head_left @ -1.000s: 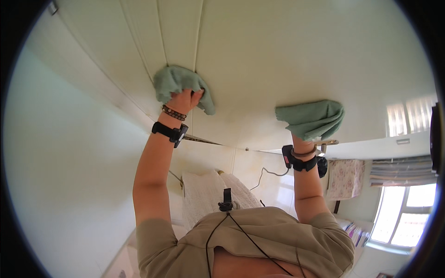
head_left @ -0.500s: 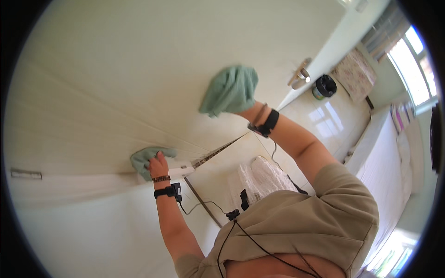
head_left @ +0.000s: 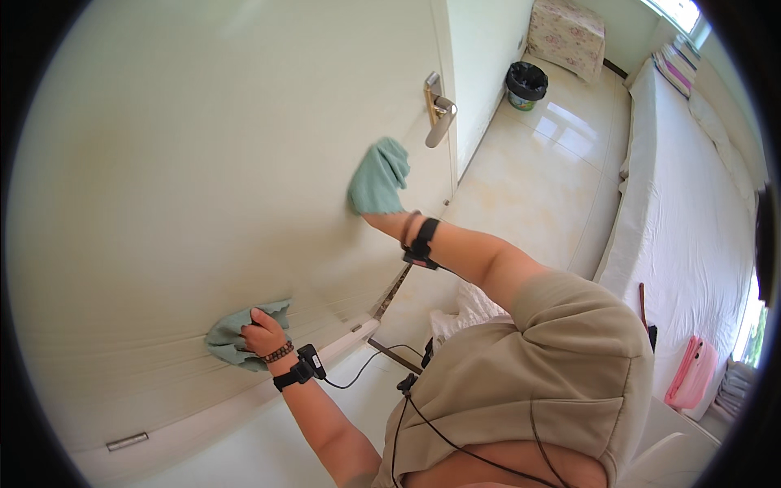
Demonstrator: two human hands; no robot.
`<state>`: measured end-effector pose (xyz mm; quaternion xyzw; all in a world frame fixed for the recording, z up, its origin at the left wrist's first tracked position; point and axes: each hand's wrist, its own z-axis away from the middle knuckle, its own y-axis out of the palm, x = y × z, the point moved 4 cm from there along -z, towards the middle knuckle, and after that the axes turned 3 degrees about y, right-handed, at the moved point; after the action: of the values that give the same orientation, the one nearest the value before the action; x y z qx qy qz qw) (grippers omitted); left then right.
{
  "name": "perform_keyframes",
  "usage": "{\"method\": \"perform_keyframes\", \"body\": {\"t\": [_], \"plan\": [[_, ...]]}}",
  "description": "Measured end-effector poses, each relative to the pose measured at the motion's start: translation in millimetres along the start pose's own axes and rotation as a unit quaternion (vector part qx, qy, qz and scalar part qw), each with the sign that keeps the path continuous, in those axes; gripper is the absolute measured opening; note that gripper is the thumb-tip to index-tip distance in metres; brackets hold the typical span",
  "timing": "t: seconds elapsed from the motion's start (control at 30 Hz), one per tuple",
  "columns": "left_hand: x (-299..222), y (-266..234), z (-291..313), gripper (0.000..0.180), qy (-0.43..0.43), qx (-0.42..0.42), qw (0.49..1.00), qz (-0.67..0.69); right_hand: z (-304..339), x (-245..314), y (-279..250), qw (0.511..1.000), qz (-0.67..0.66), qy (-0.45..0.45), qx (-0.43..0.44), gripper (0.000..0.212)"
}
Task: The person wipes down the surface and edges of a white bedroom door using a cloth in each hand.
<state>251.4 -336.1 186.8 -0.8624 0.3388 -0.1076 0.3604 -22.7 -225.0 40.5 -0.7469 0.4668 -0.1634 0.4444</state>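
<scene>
A pale cream door (head_left: 203, 154) fills the left side, and both of my hands are at its surface. My left hand (head_left: 264, 335), low by the hinge edge, is closed on a crumpled green cleaning cloth (head_left: 226, 335) that lies against the door. Farther up and to the right, a second green cleaning cloth (head_left: 379, 175) hangs over my right hand (head_left: 384, 221) and hides its fingers; only the part by the wrist shows. The silver door handle (head_left: 440, 115) is above and to the right of that cloth.
A bin with a black liner (head_left: 526, 84) stands on the shiny tiled floor (head_left: 529, 179). Beyond it is a flower-patterned covered block (head_left: 567, 37). A bed with white sheets (head_left: 659, 220) runs along the right. Hinges (head_left: 128, 442) mark the door's lower left edge.
The view has swung, bringing the door handle and bed further into it. My right hand's cloth now sits closer to the handle. My left hand still grips its cloth against the door.
</scene>
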Motion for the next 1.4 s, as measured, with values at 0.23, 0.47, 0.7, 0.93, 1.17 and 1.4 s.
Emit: {"method": "perform_keyframes", "body": {"t": [0.23,0.47,0.7,0.93,1.17,1.4], "plan": [[-17.6,1.3,11.0,0.051,-0.098,0.055,0.993,0.044,-121.9,-105.5,-176.3,0.904,-0.222,0.078,-0.356,0.019],[-136.6,-44.3,20.2,0.040,-0.185,-0.087,0.957,0.205,-72.5,-123.5,-142.3,0.992,0.048,-0.068,-0.094,0.024],[-179.7,-52.7,-13.4,0.027,-0.354,-0.128,0.786,0.491,-149.1,-187.1,-158.1,0.940,-0.221,-0.058,-0.255,0.022],[-124.6,-27.0,-4.2,0.020,-0.478,-0.130,0.649,0.578,-164.1,-184.6,-61.8,0.981,-0.152,0.057,-0.101,0.026],[-138.3,-26.9,-22.8,0.035,-0.410,-0.046,0.587,0.697,-160.7,-163.7,-94.2,0.969,-0.194,-0.043,-0.145,0.006],[-151.2,-40.5,-61.0,0.026,-0.337,0.066,0.702,0.624,-204.9,-162.2,-114.3,0.946,-0.285,-0.020,-0.154,0.018]]}}
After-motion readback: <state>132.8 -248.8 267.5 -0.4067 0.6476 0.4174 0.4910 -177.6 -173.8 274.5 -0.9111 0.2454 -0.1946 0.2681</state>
